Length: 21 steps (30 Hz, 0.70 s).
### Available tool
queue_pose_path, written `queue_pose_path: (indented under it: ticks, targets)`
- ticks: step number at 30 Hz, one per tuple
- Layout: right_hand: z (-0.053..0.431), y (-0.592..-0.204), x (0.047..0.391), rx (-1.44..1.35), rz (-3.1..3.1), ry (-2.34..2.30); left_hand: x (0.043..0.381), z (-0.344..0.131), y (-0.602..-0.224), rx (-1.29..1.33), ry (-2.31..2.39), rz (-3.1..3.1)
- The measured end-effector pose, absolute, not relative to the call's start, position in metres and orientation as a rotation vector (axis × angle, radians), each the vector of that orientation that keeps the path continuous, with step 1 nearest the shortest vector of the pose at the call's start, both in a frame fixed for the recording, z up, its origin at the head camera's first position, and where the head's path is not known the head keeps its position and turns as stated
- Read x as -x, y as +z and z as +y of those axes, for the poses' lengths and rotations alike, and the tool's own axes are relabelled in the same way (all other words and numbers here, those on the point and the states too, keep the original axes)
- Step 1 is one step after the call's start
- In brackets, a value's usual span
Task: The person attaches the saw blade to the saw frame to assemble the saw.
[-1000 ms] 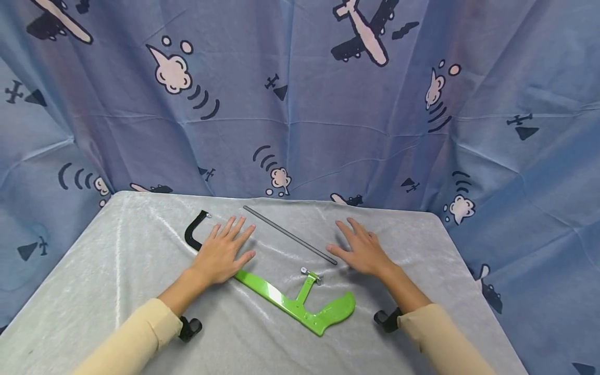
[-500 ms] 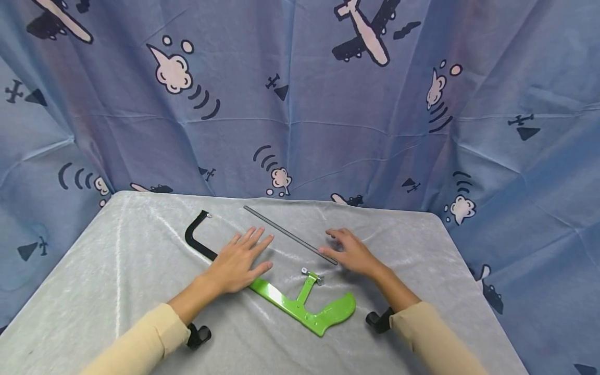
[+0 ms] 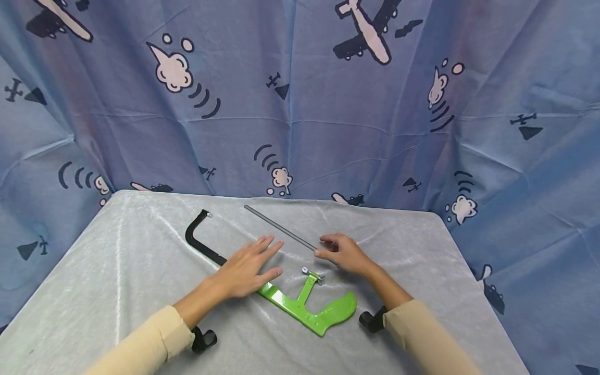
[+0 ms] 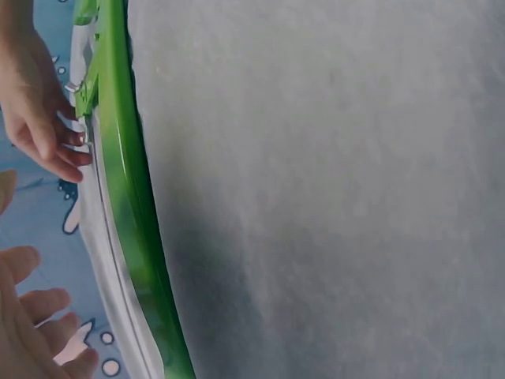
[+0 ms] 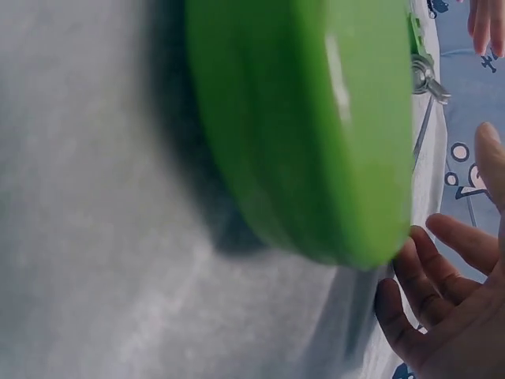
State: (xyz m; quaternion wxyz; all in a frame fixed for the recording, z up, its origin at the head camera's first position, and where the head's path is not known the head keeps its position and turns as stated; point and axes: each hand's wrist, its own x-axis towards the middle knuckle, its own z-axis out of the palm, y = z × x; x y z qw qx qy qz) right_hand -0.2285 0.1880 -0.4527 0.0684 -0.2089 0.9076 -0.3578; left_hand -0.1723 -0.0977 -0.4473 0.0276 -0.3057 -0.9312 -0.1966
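A green and black hacksaw frame (image 3: 292, 308) lies slantwise on the table, its green grip toward the front right. Behind it lies a thin grey hacksaw blade (image 3: 281, 228), detached from the frame. My left hand (image 3: 246, 268) hovers over the frame's middle with fingers spread, hiding part of the bar. At the near end of the blade is my right hand (image 3: 347, 254), thumb and bent fingers on either side of it, not closed together. Seen from the right wrist, the grip (image 5: 308, 134) looms large, and the right fingers (image 5: 442, 276) are loosely bent.
A pale velvety cloth (image 3: 154, 271) covers the table. A blue curtain (image 3: 290, 104) printed with airplanes hangs right behind the back edge. On the frame, a wing nut (image 5: 426, 79) juts out from the short green arm.
My left hand has slid to the right and slightly nearer along the frame. My right hand has moved left and down to the blade's near end, its fingers bending. Frame and blade stay put.
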Motion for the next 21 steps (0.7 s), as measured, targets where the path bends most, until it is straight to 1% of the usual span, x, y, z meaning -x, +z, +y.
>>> queue_pose_path:
  ticks: [9, 21]
  targets:
    - [0.184, -0.455, 0.232, 0.681, 2.741, -1.045, 0.168, -0.09, -0.445, 0.938, -0.766, -2.911]
    - [0.18, -0.462, 0.234, 0.651, 2.824, -1.037, 0.166, -0.082, -0.446, 0.99, -0.961, -2.935]
